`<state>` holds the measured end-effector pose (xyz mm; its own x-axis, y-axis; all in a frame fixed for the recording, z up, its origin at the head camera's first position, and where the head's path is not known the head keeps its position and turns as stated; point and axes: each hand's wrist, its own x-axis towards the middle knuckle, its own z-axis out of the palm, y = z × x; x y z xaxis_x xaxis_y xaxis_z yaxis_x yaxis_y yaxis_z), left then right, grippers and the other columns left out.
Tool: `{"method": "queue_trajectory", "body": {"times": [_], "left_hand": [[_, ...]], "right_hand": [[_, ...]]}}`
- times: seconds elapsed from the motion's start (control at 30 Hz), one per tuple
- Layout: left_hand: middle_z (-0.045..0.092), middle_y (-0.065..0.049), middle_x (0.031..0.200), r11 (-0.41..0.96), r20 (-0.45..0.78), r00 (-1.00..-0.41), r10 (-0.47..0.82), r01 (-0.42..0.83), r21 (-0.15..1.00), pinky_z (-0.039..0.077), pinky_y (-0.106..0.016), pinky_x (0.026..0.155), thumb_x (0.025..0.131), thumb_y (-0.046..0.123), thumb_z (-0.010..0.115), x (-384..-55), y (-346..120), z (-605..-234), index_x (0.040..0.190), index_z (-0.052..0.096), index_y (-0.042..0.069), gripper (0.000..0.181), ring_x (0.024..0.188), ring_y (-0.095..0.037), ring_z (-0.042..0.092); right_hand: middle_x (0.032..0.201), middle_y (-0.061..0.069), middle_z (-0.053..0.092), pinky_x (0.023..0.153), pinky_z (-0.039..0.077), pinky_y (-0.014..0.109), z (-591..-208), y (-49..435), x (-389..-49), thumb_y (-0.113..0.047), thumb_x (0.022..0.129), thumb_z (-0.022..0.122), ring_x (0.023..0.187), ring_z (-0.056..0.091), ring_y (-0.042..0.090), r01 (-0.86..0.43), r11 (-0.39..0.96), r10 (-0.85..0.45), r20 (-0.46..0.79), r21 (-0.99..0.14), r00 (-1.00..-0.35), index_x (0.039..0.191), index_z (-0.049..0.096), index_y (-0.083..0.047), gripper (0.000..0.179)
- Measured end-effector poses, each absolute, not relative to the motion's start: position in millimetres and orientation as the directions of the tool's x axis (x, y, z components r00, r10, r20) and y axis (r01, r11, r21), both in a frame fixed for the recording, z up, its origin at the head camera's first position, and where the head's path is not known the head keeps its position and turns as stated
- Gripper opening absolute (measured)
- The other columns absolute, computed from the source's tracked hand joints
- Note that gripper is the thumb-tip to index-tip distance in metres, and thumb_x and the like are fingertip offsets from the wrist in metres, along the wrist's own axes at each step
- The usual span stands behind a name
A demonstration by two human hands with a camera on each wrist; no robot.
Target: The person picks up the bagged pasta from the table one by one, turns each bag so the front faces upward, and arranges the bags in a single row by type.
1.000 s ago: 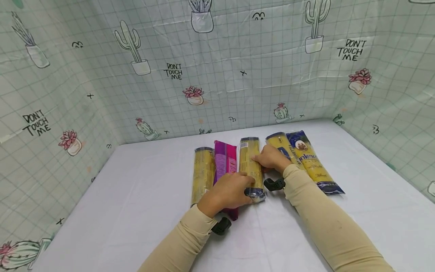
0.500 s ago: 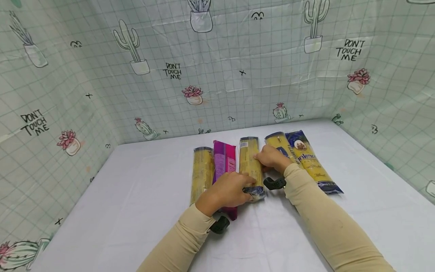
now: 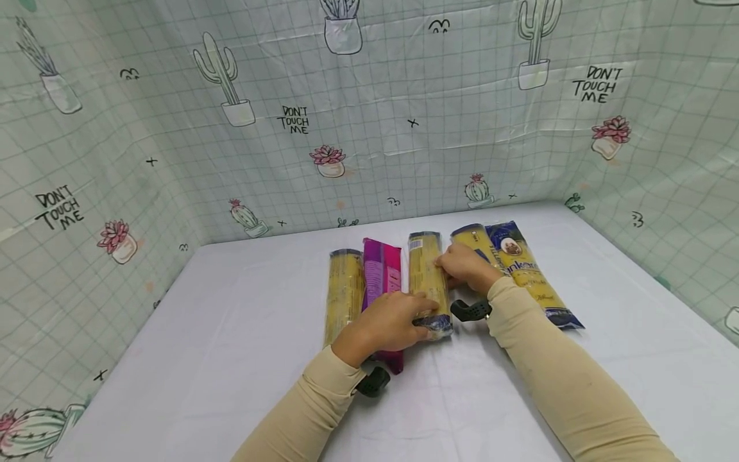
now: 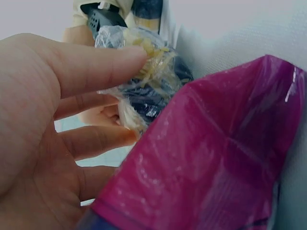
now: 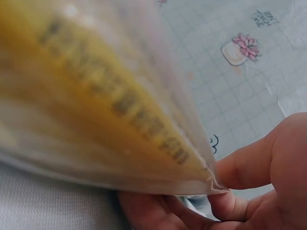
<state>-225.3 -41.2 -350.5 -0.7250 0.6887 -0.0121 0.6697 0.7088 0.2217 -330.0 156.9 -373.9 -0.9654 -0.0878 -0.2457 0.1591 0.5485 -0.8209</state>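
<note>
In the head view, a clear-and-yellow pack of spaghetti (image 3: 426, 256) with dark blue ends lies in the middle of a row. Its near end, crinkled in the left wrist view (image 4: 153, 72), sits between the thumb and fingers of my left hand (image 3: 389, 324). My right hand (image 3: 469, 266) pinches the same pack's right edge, thumb above and fingers beneath. Left of it lie a purple-and-pink pack (image 3: 374, 269), partly under my left hand, and another spaghetti pack (image 3: 344, 289). To the right, a yellow pack (image 3: 470, 237) is partly hidden by my right hand.
A blue-and-yellow pasta pack (image 3: 528, 269) lies slanted at the row's right end, against its neighbour. All the packs rest on a white-covered table (image 3: 231, 359). A cactus-patterned cloth (image 3: 375, 83) rises behind the table and along its sides.
The middle spaghetti pack has shifted slightly right, its near end a little more so. My right hand has moved slightly right with it; my left hand has barely moved.
</note>
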Motion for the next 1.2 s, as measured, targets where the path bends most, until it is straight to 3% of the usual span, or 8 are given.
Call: {"method": "queue_trajectory", "body": {"times": [0.33,0.47,0.6,0.73,1.0,1.2], "left_hand": [[0.053,-0.004,0.147,0.700,-0.020,-0.722,0.692,0.663,0.265,0.043,-0.034,0.106,0.094,0.035,0.072,-224.2,-41.4,-350.3,0.140,0.061,0.021,0.049,0.130,-0.018,0.053],[0.056,0.001,0.144,0.690,0.001,-0.723,0.691,0.660,0.297,0.044,-0.031,0.104,0.092,0.035,0.075,-225.5,-43.3,-350.4,0.144,0.057,0.019,0.058,0.128,-0.014,0.054],[0.059,0.003,0.139,0.675,0.028,-0.725,0.688,0.655,0.339,0.045,-0.029,0.102,0.089,0.031,0.078,-228.1,-45.7,-349.0,0.148,0.051,0.017,0.067,0.124,-0.012,0.056],[0.060,-0.001,0.139,0.656,0.076,-0.720,0.690,0.666,0.356,0.042,-0.028,0.105,0.087,0.028,0.079,-230.3,-47.9,-347.3,0.145,0.054,0.012,0.065,0.127,-0.014,0.054],[0.045,-0.008,0.151,0.686,0.089,-0.768,0.634,0.612,0.393,0.042,-0.034,0.106,0.089,0.039,0.075,-229.2,-47.8,-344.1,0.145,0.055,0.016,0.064,0.132,-0.020,0.050],[0.031,-0.006,0.161,0.684,0.100,-0.782,0.615,0.592,0.426,0.041,-0.039,0.108,0.090,0.041,0.073,-229.0,-47.9,-343.4,0.150,0.050,0.021,0.067,0.140,-0.024,0.041]], "right_hand": [[0.090,0.016,0.068,0.057,0.052,0.027,-373.5,156.5,-326.2,-0.014,0.100,0.044,0.071,0.066,0.017,0.130,0.553,-0.081,-0.209,-0.823,-0.975,0.103,0.056,0.006,0.024],[0.086,0.014,0.068,0.054,0.048,0.026,-374.6,156.6,-324.8,-0.013,0.098,0.044,0.065,0.062,0.015,0.109,0.541,-0.083,-0.183,-0.834,-0.980,0.097,0.057,0.005,0.022],[0.091,0.014,0.068,0.056,0.046,0.026,-375.1,157.2,-324.0,-0.015,0.098,0.044,0.067,0.060,0.016,0.099,0.538,-0.074,-0.164,-0.837,-0.984,0.098,0.058,0.003,0.023],[0.096,0.015,0.069,0.060,0.049,0.029,-373.8,157.8,-324.4,-0.017,0.099,0.044,0.073,0.061,0.018,0.098,0.527,-0.049,-0.145,-0.844,-0.988,0.097,0.059,0.003,0.025],[0.110,0.022,0.062,0.068,0.055,0.031,-360.8,162.9,-325.8,-0.019,0.102,0.043,0.090,0.064,0.025,0.093,0.449,-0.031,-0.119,-0.889,-0.992,0.102,0.052,0.002,0.023],[0.112,0.022,0.061,0.068,0.055,0.030,-348.6,166.1,-325.8,-0.017,0.103,0.042,0.088,0.064,0.023,0.096,0.370,-0.027,-0.114,-0.924,-0.993,0.112,0.053,0.006,0.027]]}}
